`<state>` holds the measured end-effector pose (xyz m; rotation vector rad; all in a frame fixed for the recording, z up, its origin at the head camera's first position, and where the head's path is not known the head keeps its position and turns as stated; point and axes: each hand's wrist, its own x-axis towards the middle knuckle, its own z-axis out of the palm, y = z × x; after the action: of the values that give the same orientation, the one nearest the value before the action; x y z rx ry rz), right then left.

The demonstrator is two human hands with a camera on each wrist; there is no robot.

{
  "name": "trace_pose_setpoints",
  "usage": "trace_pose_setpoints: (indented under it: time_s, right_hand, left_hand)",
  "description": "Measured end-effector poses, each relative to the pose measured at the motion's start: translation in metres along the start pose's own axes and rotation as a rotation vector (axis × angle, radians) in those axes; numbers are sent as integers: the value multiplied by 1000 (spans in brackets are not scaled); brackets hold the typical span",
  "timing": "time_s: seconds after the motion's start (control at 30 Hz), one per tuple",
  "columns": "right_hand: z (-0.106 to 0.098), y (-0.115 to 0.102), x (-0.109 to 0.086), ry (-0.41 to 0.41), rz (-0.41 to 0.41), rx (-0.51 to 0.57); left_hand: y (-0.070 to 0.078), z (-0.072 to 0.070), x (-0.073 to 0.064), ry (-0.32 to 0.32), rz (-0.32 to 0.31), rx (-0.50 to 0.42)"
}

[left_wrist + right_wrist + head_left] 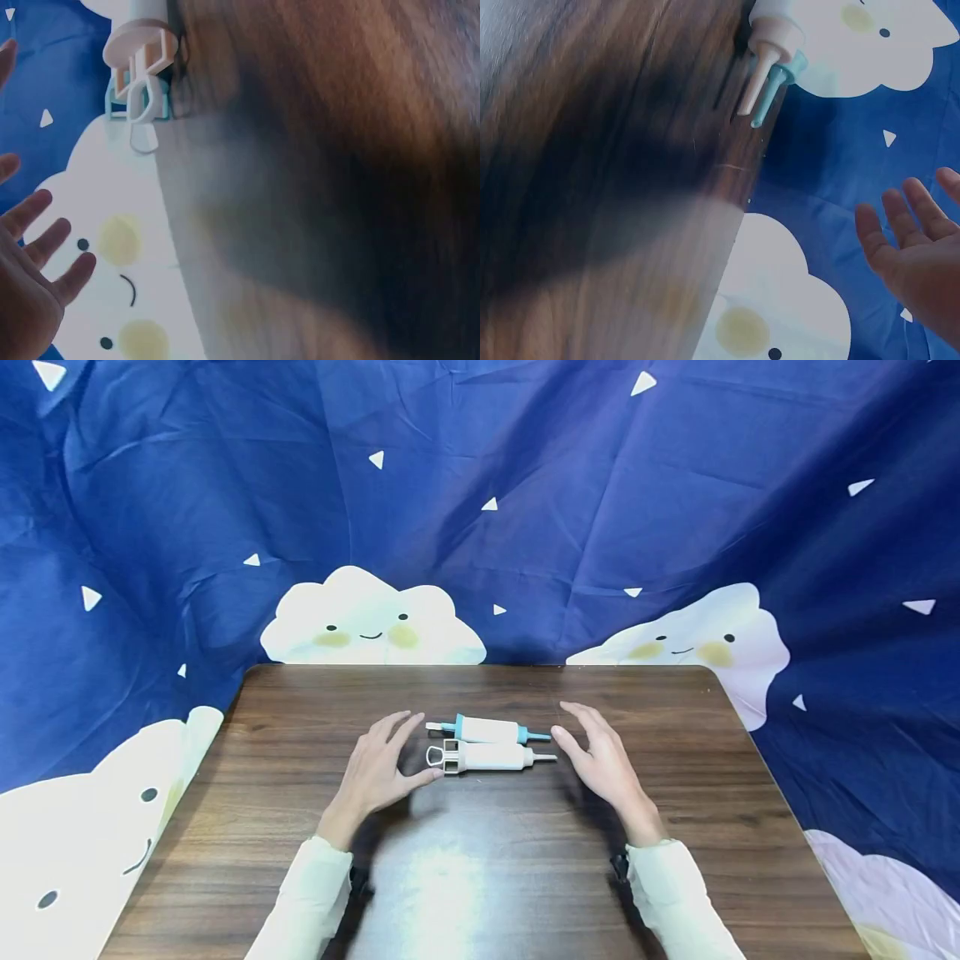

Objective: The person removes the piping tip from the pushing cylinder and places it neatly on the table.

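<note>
Two syringe-like tools lie side by side on the table in the head view, nozzles to the right. The nearer one is a grey-white syringe [491, 757] with a looped handle; behind it is a white-barrelled syringe with light-blue ends [487, 730]. My left hand [377, 768] spreads its fingers beside the handle ends, thumb tip right at the nearer handle [144, 97]. My right hand [602, 762] is opened out by the nozzle tips, fingers extended. Nothing is held in either hand. The nearer nozzle [759, 79] appears beside the blue nozzle [771, 94] in the right wrist view.
The dark wood-grain table [300, 877] reflects a bright glare in front of the syringes. Behind it hangs a blue cloth [525, 527] printed with smiling clouds and small white triangles. White sleeves [311, 885] cover both forearms.
</note>
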<state>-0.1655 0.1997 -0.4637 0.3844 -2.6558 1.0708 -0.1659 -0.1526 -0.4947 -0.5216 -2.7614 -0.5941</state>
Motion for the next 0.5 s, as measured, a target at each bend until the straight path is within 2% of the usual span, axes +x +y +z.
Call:
trace_pose_setpoints:
  time_s: [0.3, 0.5]
  right_hand:
    - [11, 4, -1, -37, 42, 75]
    - [23, 11, -2, -46, 38, 117]
  left_hand:
    - [-3, 15, -3, -29, -20, -73]
    - [-2, 26, -3, -7, -38, -162]
